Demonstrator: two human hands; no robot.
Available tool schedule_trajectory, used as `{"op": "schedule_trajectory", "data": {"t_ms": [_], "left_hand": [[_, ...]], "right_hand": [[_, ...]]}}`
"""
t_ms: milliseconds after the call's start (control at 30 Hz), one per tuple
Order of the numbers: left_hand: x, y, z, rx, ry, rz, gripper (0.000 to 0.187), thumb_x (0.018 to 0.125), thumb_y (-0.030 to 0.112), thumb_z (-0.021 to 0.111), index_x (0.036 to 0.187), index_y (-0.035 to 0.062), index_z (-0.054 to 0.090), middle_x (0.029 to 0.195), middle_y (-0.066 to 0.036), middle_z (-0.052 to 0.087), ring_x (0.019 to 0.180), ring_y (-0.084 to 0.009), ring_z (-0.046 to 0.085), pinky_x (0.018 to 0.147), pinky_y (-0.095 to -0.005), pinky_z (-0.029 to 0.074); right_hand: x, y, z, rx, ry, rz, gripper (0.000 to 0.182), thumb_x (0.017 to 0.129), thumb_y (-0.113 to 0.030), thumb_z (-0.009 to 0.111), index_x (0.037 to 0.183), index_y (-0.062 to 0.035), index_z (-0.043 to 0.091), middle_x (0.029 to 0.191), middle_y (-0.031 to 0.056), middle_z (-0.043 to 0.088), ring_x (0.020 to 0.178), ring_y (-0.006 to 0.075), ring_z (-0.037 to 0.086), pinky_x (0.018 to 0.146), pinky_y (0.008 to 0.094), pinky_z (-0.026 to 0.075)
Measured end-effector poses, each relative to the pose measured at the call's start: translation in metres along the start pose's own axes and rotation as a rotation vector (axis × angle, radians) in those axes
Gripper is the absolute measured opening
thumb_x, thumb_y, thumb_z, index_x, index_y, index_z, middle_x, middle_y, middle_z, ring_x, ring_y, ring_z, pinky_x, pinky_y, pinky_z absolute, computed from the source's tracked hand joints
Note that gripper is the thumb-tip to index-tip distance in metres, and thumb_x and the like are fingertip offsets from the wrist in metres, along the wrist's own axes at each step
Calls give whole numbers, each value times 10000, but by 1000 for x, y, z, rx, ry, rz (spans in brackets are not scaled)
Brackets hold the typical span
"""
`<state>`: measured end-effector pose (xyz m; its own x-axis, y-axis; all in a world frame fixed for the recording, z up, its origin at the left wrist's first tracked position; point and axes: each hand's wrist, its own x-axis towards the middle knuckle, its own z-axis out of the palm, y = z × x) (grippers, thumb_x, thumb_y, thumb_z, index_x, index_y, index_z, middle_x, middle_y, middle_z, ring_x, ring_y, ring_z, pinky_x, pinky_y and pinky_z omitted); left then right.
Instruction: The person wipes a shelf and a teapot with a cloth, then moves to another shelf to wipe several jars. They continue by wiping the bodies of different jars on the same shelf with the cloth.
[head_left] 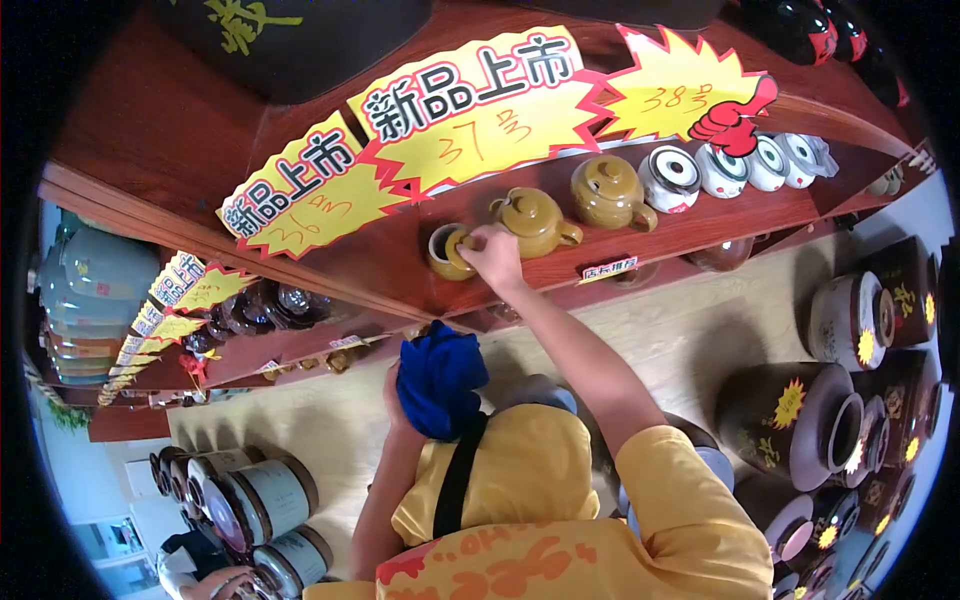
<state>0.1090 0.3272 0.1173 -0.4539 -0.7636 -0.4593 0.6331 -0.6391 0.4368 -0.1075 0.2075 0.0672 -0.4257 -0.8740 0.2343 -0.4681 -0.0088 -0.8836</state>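
My right hand (492,256) reaches up to the shelf, fingers closed on the lid (459,247) of a small mustard-brown pot (441,266). The lid sits aside from the mouth, so part of the dark inside shows. A mustard-brown teapot (536,226) with its lid on stands just right of that hand, and a similar teapot (608,195) is farther right. Lower down, my left hand (394,394) grips a bunched blue cloth (440,380); most of its fingers are hidden behind the cloth.
White jars with dark rings (671,179) line the shelf's right part. Yellow price signs (480,120) hang from the shelf above. Large brown jars (790,420) stand on the floor at right, pale jars (270,497) at lower left. Another person (190,565) is at bottom left.
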Motion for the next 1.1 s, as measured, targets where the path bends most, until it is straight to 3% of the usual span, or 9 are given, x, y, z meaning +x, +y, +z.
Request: {"op": "schedule_trajectory", "data": {"t_ms": [200, 367, 433, 533, 633, 733, 967, 1033, 1100], "left_hand": [[-2, 25, -26, 11, -78, 40, 530, 883, 381, 298, 1276, 44, 412, 1284, -171, 456, 1178, -346, 431, 1023, -471, 305], [-3, 33, -34, 8, -34, 6, 620, 854, 431, 304, 1317, 23, 364, 1336, -188, 400, 1231, -376, 372, 1047, -518, 244], [-9, 33, -17, -26, -6, -3, 541, 871, 419, 332, 1251, 52, 450, 1256, -171, 489, 1152, -349, 461, 1012, -470, 330], [-10, 35, -17, -50, -9, 11, 547, 871, 414, 326, 1261, 48, 442, 1265, -180, 480, 1162, -358, 452, 1015, -473, 325], [-10, 35, -12, -25, -11, 43, 559, 870, 417, 318, 1268, 44, 435, 1271, -185, 473, 1165, -360, 449, 1015, -479, 323], [-10, 34, -15, -47, 5, 41, 560, 873, 411, 305, 1276, 42, 428, 1279, -189, 465, 1170, -362, 443, 1021, -480, 315], [-12, 31, -16, -41, 3, 39, 544, 884, 399, 293, 1268, 41, 439, 1272, -189, 472, 1174, -364, 438, 1025, -478, 309], [-10, 30, -27, -86, 78, 41, 551, 884, 413, 294, 1264, 43, 443, 1282, -181, 467, 1177, -361, 436, 1025, -478, 307], [-11, 26, -23, -71, 30, 16, 551, 884, 415, 295, 1266, 46, 441, 1286, -178, 464, 1179, -360, 434, 1026, -477, 305]], "right_hand": [[26, 8, 10, -125, -302, -218, 347, 676, -51, 651, 1019, -26, 610, 1125, 199, 493, 939, 362, 557, 851, 401, 463], [49, 7, 26, -271, -543, -344, 283, 704, -30, 607, 987, -33, 619, 1153, 189, 498, 966, 342, 560, 857, 384, 468], [56, 1, 27, -367, -651, -451, 243, 733, -55, 596, 973, -36, 628, 1141, 184, 530, 971, 323, 570, 866, 387, 465], [66, -9, 31, -658, -828, -515, 279, 795, -130, 554, 1057, -43, 595, 1122, 173, 564, 985, 313, 574, 870, 395, 462], [62, -26, 16, -521, -805, -324, 338, 849, -186, 484, 1157, -57, 537, 1103, 169, 583, 1014, 306, 566, 871, 398, 461], [66, -16, 25, -498, -795, -403, 373, 872, -196, 429, 1219, -72, 485, 1118, 160, 582, 1034, 305, 558, 878, 395, 458], [67, -11, 39, -602, -852, -421, 386, 871, -214, 411, 1227, -86, 492, 1152, 157, 570, 1051, 292, 555, 905, 389, 442], [66, -26, 27, -699, -921, -387, 373, 890, -255, 413, 1199, -71, 511, 1202, 125, 535, 1125, 274, 501, 894, 366, 446], [63, -10, 36, -641, -847, -410, 360, 879, -236, 428, 1172, -50, 520, 1149, 124, 567, 1090, 281, 528, 851, 383, 476]]}}
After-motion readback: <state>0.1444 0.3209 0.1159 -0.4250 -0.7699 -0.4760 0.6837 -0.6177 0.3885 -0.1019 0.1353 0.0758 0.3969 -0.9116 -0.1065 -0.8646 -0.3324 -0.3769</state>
